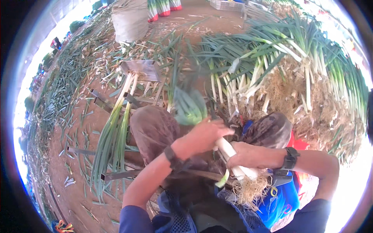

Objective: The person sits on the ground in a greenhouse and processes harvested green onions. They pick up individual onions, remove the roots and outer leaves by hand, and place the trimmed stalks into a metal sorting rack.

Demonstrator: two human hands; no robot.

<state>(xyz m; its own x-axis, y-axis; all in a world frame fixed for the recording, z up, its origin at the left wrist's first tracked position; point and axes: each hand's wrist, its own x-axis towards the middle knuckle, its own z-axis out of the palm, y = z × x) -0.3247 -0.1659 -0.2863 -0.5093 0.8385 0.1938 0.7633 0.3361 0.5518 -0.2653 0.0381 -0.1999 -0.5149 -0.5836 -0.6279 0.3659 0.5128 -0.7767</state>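
Note:
My right hand [247, 155] is closed around the white shafts of a few leeks [225, 147], whose tangled roots [250, 189] hang towards my lap. Higher up the same shafts, my left hand [205, 132] wraps over the bundle just below its green leaves [191, 107]. Motion blurs that hand and the leaves, and its thumb is hidden. One pale green strip of leaf [223, 179] hangs loose beside the shafts. To the left, trimmed-looking leeks [119, 107] lie across a metal frame [119, 175], roots against an upright metal plate [141, 70].
A large heap of leeks [279, 61] with earthy roots covers the right side. Cut leaves [67, 72] litter the ground at left. Farther off stand a pale sack [129, 21], bundled leeks [163, 7] and a plastic crate [226, 5]. A blue bag [279, 204] lies by my right side.

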